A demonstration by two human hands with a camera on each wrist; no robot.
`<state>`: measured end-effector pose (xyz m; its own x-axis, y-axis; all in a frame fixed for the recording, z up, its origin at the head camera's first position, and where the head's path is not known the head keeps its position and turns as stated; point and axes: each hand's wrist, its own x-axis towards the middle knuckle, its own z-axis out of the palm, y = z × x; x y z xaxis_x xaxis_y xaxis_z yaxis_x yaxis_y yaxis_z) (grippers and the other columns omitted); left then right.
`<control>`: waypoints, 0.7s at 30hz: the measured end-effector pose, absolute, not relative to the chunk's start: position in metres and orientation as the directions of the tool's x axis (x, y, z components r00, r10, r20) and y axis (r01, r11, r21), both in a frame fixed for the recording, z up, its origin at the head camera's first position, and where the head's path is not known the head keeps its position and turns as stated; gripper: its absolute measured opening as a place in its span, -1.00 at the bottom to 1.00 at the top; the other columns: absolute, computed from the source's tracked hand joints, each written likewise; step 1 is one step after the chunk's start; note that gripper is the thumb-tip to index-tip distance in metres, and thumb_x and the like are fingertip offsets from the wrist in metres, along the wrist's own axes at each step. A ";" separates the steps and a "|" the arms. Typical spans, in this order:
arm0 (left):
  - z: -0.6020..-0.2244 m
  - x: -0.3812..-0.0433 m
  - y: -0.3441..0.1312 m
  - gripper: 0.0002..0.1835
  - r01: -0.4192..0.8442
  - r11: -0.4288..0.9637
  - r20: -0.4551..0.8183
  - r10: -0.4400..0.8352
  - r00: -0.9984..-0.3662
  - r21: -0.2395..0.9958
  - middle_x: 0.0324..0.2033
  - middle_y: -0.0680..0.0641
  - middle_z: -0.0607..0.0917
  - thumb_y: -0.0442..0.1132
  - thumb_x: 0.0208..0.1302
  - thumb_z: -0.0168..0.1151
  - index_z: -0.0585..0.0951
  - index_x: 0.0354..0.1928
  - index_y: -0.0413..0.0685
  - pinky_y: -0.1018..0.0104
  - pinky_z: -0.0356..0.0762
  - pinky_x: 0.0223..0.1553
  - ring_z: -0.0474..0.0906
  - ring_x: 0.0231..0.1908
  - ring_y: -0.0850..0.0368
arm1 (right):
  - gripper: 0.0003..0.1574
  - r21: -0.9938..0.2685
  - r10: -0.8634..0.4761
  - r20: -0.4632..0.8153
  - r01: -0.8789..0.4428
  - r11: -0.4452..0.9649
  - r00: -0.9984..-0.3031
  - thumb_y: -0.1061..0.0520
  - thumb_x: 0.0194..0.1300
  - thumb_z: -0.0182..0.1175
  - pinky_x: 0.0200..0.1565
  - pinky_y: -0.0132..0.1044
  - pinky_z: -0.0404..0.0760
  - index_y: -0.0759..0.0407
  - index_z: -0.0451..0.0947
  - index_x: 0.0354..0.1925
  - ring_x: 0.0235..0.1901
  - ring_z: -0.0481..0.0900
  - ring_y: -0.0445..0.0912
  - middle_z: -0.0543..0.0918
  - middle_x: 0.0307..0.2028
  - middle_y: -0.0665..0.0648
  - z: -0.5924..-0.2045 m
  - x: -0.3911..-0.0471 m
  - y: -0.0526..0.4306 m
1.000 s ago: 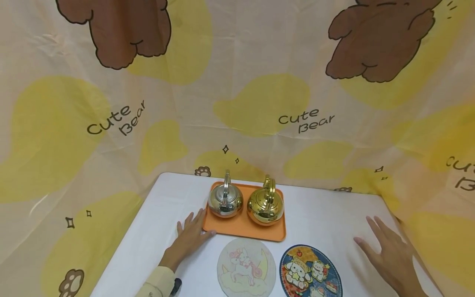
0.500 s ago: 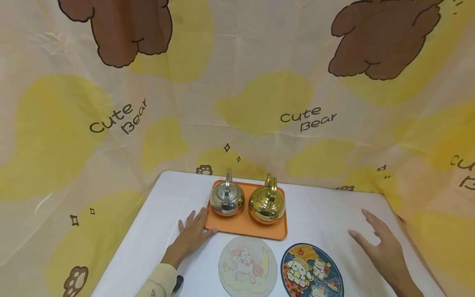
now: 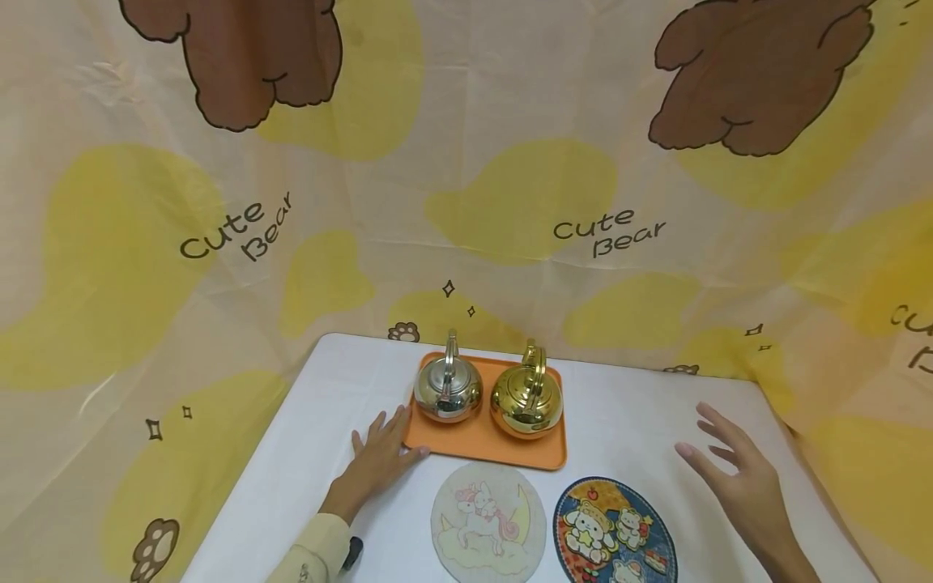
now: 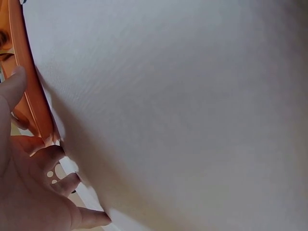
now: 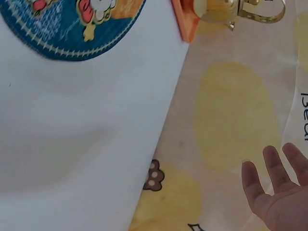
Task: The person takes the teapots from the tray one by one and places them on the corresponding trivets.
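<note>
An orange tray (image 3: 481,447) holds a silver kettle (image 3: 448,397) on its left and a gold kettle (image 3: 526,405) on its right, each with an upright handle. My left hand (image 3: 375,465) rests at the tray's front left corner, fingers spread along the left side and thumb at the front edge. In the left wrist view that hand (image 4: 33,192) is beside the tray's orange rim (image 4: 36,103). My right hand (image 3: 745,482) hovers over the table's right side, apart from everything, with its fingers loosely extended; the right wrist view shows these fingers (image 5: 274,168) holding nothing.
On the white table (image 3: 641,421), in front of the tray, lie a pale round mat (image 3: 481,530) with a unicorn picture and a dark blue round mat (image 3: 608,534) with cartoon animals. A patterned curtain (image 3: 496,105) hangs behind the table.
My right hand has shifted left and turned so that its thumb side faces the tray. My left hand stays at the tray corner. The head view has shifted slightly.
</note>
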<state>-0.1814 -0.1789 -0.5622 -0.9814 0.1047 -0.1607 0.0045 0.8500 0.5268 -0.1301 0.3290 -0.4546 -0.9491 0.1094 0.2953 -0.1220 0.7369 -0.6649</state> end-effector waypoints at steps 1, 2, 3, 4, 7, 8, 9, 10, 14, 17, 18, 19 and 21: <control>-0.562 -0.182 -0.179 -0.02 0.004 0.852 -0.162 0.104 -0.981 0.523 0.68 -0.19 0.11 0.29 0.50 0.17 0.07 0.71 -0.06 -0.64 -0.44 0.47 -0.16 0.65 -0.41 | -0.08 -0.671 0.104 0.295 -0.129 0.730 -0.950 -0.10 0.44 0.41 -0.01 -0.83 0.28 -0.30 0.25 0.62 0.14 0.26 -0.73 0.43 0.53 0.10 -0.454 -0.130 0.327; -0.563 -0.182 -0.178 -0.02 0.004 0.853 -0.160 0.103 -0.982 0.523 0.68 -0.19 0.11 0.29 0.50 0.18 0.07 0.70 -0.06 -0.64 -0.43 0.47 -0.16 0.65 -0.41 | -0.09 -0.679 0.100 0.296 -0.135 0.722 -0.950 -0.09 0.44 0.41 -0.01 -0.83 0.30 -0.29 0.26 0.62 0.14 0.28 -0.72 0.43 0.53 0.10 -0.454 -0.130 0.325; -0.563 -0.182 -0.178 -0.02 0.005 0.853 -0.159 0.103 -0.982 0.522 0.68 -0.19 0.11 0.30 0.50 0.18 0.07 0.71 -0.06 -0.64 -0.43 0.47 -0.16 0.65 -0.41 | -0.10 -0.686 0.099 0.294 -0.138 0.715 -0.951 -0.08 0.45 0.41 0.00 -0.84 0.32 -0.27 0.28 0.62 0.14 0.29 -0.71 0.44 0.52 0.11 -0.453 -0.130 0.323; -0.563 -0.182 -0.178 -0.02 0.008 0.853 -0.155 0.104 -0.982 0.522 0.67 -0.19 0.12 0.30 0.49 0.18 0.08 0.70 -0.06 -0.64 -0.42 0.46 -0.14 0.65 -0.41 | -0.10 -0.694 0.096 0.290 -0.140 0.707 -0.952 -0.08 0.45 0.41 -0.01 -0.84 0.33 -0.25 0.28 0.62 0.14 0.31 -0.69 0.45 0.51 0.14 -0.453 -0.130 0.321; -0.564 -0.182 -0.178 -0.01 0.007 0.855 -0.153 0.101 -0.983 0.519 0.68 -0.18 0.12 0.31 0.49 0.17 0.07 0.71 -0.06 -0.64 -0.43 0.46 -0.15 0.65 -0.40 | -0.11 -0.712 0.084 0.279 -0.147 0.686 -0.957 -0.06 0.45 0.41 0.00 -0.83 0.37 -0.24 0.29 0.61 0.17 0.33 -0.66 0.46 0.50 0.17 -0.452 -0.130 0.315; -0.564 -0.182 -0.178 -0.02 0.007 0.854 -0.150 0.099 -0.984 0.520 0.67 -0.19 0.13 0.31 0.49 0.18 0.08 0.71 -0.05 -0.65 -0.43 0.46 -0.14 0.65 -0.41 | -0.11 -0.719 0.079 0.278 -0.152 0.679 -0.957 -0.05 0.45 0.41 0.01 -0.82 0.38 -0.23 0.30 0.61 0.18 0.34 -0.65 0.47 0.50 0.17 -0.452 -0.130 0.313; -0.564 -0.182 -0.178 -0.02 0.006 0.854 -0.148 0.097 -0.984 0.521 0.67 -0.19 0.13 0.31 0.49 0.18 0.08 0.70 -0.05 -0.65 -0.43 0.46 -0.14 0.65 -0.41 | -0.12 -0.724 0.073 0.277 -0.159 0.671 -0.958 -0.04 0.45 0.41 0.01 -0.82 0.39 -0.23 0.30 0.61 0.19 0.34 -0.64 0.47 0.50 0.17 -0.453 -0.130 0.311; -0.564 -0.181 -0.178 -0.02 0.004 0.854 -0.148 0.095 -0.984 0.521 0.67 -0.19 0.13 0.31 0.49 0.18 0.08 0.70 -0.05 -0.65 -0.43 0.46 -0.14 0.65 -0.41 | -0.12 -0.728 0.065 0.278 -0.167 0.665 -0.958 -0.03 0.46 0.40 0.02 -0.81 0.40 -0.21 0.30 0.61 0.20 0.34 -0.64 0.46 0.51 0.17 -0.454 -0.130 0.309; -0.563 -0.180 -0.178 -0.03 -0.001 0.852 -0.149 0.090 -0.985 0.524 0.67 -0.21 0.14 0.30 0.49 0.18 0.09 0.70 -0.05 -0.66 -0.43 0.45 -0.13 0.65 -0.42 | -0.14 -0.741 0.045 0.285 -0.190 0.644 -0.958 0.00 0.47 0.39 0.06 -0.79 0.41 -0.14 0.31 0.61 0.23 0.36 -0.63 0.46 0.51 0.18 -0.457 -0.129 0.299; -0.561 -0.181 -0.178 -0.03 0.000 0.849 -0.150 0.093 -0.984 0.529 0.66 -0.22 0.15 0.29 0.49 0.19 0.10 0.70 -0.06 -0.67 -0.42 0.44 -0.12 0.64 -0.43 | -0.17 -0.749 0.036 0.286 -0.200 0.632 -0.957 0.01 0.48 0.37 0.08 -0.78 0.41 -0.09 0.33 0.60 0.22 0.36 -0.63 0.47 0.50 0.20 -0.460 -0.128 0.291; -0.561 -0.181 -0.178 -0.03 -0.001 0.850 -0.152 0.093 -0.984 0.527 0.66 -0.22 0.15 0.29 0.49 0.19 0.10 0.70 -0.05 -0.67 -0.42 0.44 -0.12 0.64 -0.43 | -0.17 -0.752 0.034 0.285 -0.202 0.627 -0.958 0.01 0.48 0.37 0.08 -0.78 0.42 -0.08 0.33 0.60 0.22 0.37 -0.63 0.47 0.50 0.19 -0.461 -0.128 0.288; -0.560 -0.182 -0.178 -0.04 0.002 0.850 -0.150 0.094 -0.984 0.527 0.66 -0.22 0.16 0.29 0.49 0.19 0.11 0.70 -0.06 -0.68 -0.40 0.44 -0.11 0.64 -0.43 | -0.18 -0.757 0.031 0.284 -0.204 0.620 -0.958 0.02 0.48 0.37 0.08 -0.77 0.42 -0.08 0.34 0.59 0.22 0.37 -0.62 0.47 0.50 0.18 -0.462 -0.129 0.286; -0.559 -0.183 -0.178 -0.03 0.000 0.851 -0.152 0.094 -0.984 0.526 0.65 -0.23 0.17 0.29 0.49 0.20 0.12 0.69 -0.07 -0.68 -0.40 0.43 -0.09 0.64 -0.44 | -0.19 -0.762 0.023 0.285 -0.211 0.613 -0.958 0.02 0.48 0.37 0.08 -0.77 0.43 -0.07 0.35 0.58 0.21 0.38 -0.62 0.48 0.50 0.17 -0.464 -0.130 0.281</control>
<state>-0.1826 -0.1779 -0.5595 -0.9839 0.0942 -0.1520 0.0003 0.8508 0.5255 -0.1296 0.2809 -0.4636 -0.9583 0.0234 0.2849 -0.2115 0.6126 -0.7615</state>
